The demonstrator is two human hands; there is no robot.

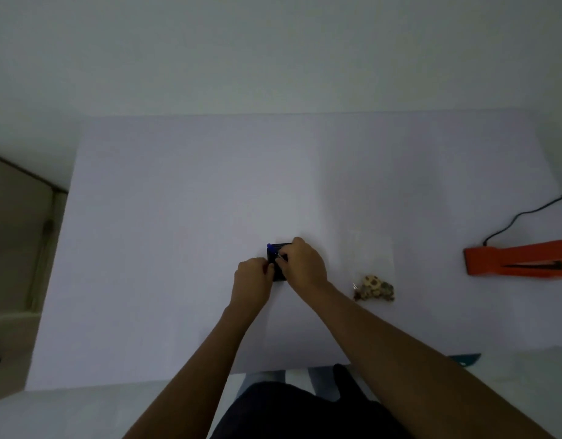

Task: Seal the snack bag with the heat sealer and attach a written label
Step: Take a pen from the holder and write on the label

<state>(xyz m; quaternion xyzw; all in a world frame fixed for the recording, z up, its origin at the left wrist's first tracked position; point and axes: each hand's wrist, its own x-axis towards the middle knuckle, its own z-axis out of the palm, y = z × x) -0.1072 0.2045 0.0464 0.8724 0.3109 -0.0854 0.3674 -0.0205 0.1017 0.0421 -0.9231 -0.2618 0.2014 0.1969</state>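
Observation:
Both my hands meet over a small dark block (pixel 277 251), likely a label pad, at the middle of the white table (pixel 178 217). My left hand (pixel 252 282) pinches the block's left edge. My right hand (pixel 305 263) is closed on a blue-capped pen (pixel 269 247), whose tip end is hidden under my fingers. To the right lies a clear snack bag (pixel 373 288) with brown and cream snacks at its near end. The orange heat sealer (pixel 520 259) lies at the right edge, its black cord (pixel 523 215) running off to the back right.
A teal object (pixel 466 359) pokes out at the table's near right edge. A beige box or cabinet (pixel 17 236) stands left of the table. My dark-clothed lap (pixel 292 410) is below the near edge. A white wall rises behind the table.

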